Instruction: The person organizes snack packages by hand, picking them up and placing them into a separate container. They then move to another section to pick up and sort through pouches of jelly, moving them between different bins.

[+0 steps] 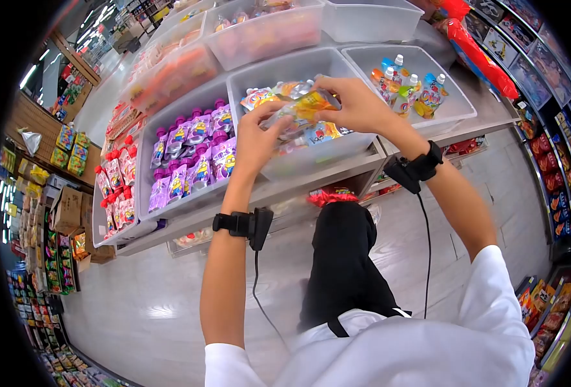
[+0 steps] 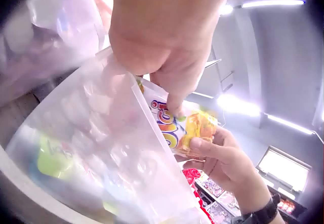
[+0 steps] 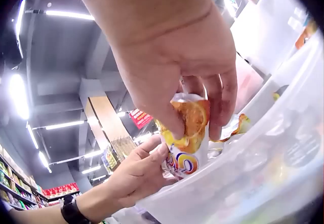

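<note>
A drink or jelly pouch [image 1: 316, 103] printed with orange fruit and large letters is held between both hands, over a translucent plastic bin [image 1: 298, 161] of similar pouches [image 1: 259, 97]. My left hand [image 1: 257, 137] grips one end of it, thumb on the printed face in the left wrist view. At the other end my right hand [image 1: 359, 106] pinches the pouch [image 3: 191, 125] between thumb and fingers. The bin's wall [image 2: 106, 128] stands close beside the hands in the left wrist view. Both wrists wear black straps with cameras.
Left of that bin, another holds purple spouted pouches [image 1: 198, 122], then red-capped ones [image 1: 121, 174]. To the right, a bin [image 1: 456, 106] holds white-capped pouches. More bins [image 1: 266, 39] stand behind. The wooden shelf edge [image 1: 188, 229] runs below, and stocked racks [image 1: 550, 148] line the right.
</note>
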### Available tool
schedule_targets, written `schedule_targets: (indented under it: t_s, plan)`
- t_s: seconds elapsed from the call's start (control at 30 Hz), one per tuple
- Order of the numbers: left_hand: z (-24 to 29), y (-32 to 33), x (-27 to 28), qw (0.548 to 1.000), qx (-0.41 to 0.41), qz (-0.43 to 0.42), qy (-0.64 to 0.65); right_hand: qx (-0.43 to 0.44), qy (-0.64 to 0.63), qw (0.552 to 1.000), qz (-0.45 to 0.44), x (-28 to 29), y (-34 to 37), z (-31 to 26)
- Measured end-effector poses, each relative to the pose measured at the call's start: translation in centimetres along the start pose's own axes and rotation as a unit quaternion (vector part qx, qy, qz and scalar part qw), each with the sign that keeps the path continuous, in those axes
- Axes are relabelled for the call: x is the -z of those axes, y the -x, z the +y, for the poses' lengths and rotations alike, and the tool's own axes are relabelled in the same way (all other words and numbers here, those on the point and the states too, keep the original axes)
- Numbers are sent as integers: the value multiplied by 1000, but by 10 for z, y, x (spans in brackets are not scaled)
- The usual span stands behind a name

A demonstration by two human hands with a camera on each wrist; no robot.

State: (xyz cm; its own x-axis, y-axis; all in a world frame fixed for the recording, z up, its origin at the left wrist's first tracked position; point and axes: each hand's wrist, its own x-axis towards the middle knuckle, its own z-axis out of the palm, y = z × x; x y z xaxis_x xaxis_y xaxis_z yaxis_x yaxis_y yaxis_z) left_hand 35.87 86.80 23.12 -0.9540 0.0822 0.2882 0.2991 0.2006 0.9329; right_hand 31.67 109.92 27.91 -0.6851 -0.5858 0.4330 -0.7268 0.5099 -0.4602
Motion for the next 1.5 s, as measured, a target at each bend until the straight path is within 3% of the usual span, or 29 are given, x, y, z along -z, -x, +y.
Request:
schedule_targets:
  t_s: [0.07, 0.17, 0.2, 0.23, 0.27, 0.3, 0.33, 0.37, 0.43, 0.47, 0.5, 0.6, 0.7, 0.83, 0.9, 0.93, 0.97, 1.03, 1.1, 1.17, 1.2, 1.23, 1.3, 1.37, 1.43, 1.5]
  plan:
    - [6, -1, -1, 1000, -24, 9, -14, -30, 4, 1000, 3, 4, 1, -3]
    - [1, -3, 0, 1000, -22, 3, 13, -57, -35, 987, 146, 14, 14, 5]
    - [-3, -5, 0, 999, 3, -15, 52, -98, -160, 975, 119, 16, 17, 13]
    - [-3, -5, -2, 998, 4, -15, 54, -98, -159, 975, 117, 16, 22, 6]
    - [-3, -4, -4, 999, 7, 39, 20, -128, -347, 919, 135, 12, 31, -3]
    - [-2, -7, -7, 996, 8, 90, -15, -151, -520, 827, 151, 11, 38, -8]
    - [-8, -14, -8, 989, -47, 139, -6, -153, -589, 776, 162, 12, 43, -6]
    - [-15, -14, -7, 989, -46, 138, -5, -154, -589, 777, 163, 13, 47, -6]
    - [-18, -8, -2, 980, 10, 14, -199, -91, -712, 660, 222, 15, 56, -8]
    - [-20, -3, -9, 979, -32, 27, -198, -105, -725, 651, 198, 20, 64, -5]
    - [-25, -4, -8, 979, -32, 30, -201, -103, -727, 649, 196, 22, 71, 0]
    - [-32, -7, -9, 962, 54, -44, -265, -131, -632, 749, 153, 28, 99, 26]
    - [-36, -10, -10, 942, 54, -62, -326, -139, -664, 710, 189, 30, 116, 24]
    - [-29, -9, -11, 949, 83, -21, -303, -127, -668, 698, 224, 40, 127, 18]
    - [-29, -9, -11, 941, -9, 51, -334, -151, -647, 707, 243, 45, 137, 31]
    - [-29, -9, -11, 946, -18, 86, -313, -161, -604, 736, 258, 47, 138, 29]
    - [-28, -8, -10, 945, -18, 85, -315, -160, -606, 735, 259, 46, 139, 36]
    - [-25, -9, -7, 924, -109, 119, -346, -168, -420, 820, 350, 48, 139, 61]
    - [-23, -16, -3, 927, -102, 92, -348, -191, -374, 819, 390, 64, 127, 65]
    - [-11, -21, -1, 841, -197, 128, -488, -189, -284, 859, 383, 76, 111, 71]
    - [-12, -29, 4, 862, -134, 103, -478, -190, -255, 868, 381, 75, 104, 85]
    - [-12, -33, 9, 859, -134, 107, -483, -186, -260, 868, 380, 71, 99, 95]
    - [-14, -37, 16, 855, -78, -6, -512, -147, -244, 878, 384, 65, 93, 110]
    - [-16, -45, 23, 827, -81, -47, -554, -152, -231, 889, 364, 63, 94, 112]
    - [-17, -47, 22, 792, -53, -110, -598, -163, -79, 898, 401, 60, 96, 115]
    - [-14, -47, 22, 783, -64, -110, -609, -148, -41, 902, 403, 68, 95, 90]
